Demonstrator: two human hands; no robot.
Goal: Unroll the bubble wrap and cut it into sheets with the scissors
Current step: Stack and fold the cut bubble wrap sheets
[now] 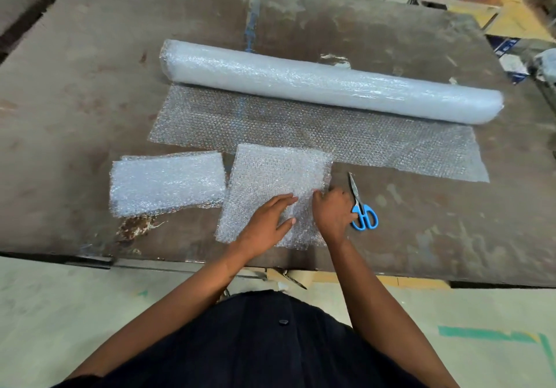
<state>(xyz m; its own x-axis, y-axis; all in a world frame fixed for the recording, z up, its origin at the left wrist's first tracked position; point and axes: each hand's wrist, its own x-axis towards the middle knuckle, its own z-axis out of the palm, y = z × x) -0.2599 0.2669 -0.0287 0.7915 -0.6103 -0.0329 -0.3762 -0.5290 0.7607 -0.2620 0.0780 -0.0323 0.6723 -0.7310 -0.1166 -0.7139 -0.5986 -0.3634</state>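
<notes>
Pressing cut sheet (276,183) flat: left hand (267,219) fingers straight; right hand (332,207) curled, pinching sheet edge.

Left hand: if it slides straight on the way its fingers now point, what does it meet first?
The left hand lies flat on the cut sheet, fingers pointing up and to the right. Going straight on, it would probably meet the right hand first, which rests close by on the same sheet. Their heights look alike, though depth is unclear.

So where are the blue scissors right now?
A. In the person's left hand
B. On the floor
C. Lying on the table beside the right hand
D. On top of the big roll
C: the blue-handled metal scissors lie flat on the brown worktable, just beside the right hand, which rests on the cut bubble wrap sheet.
</notes>
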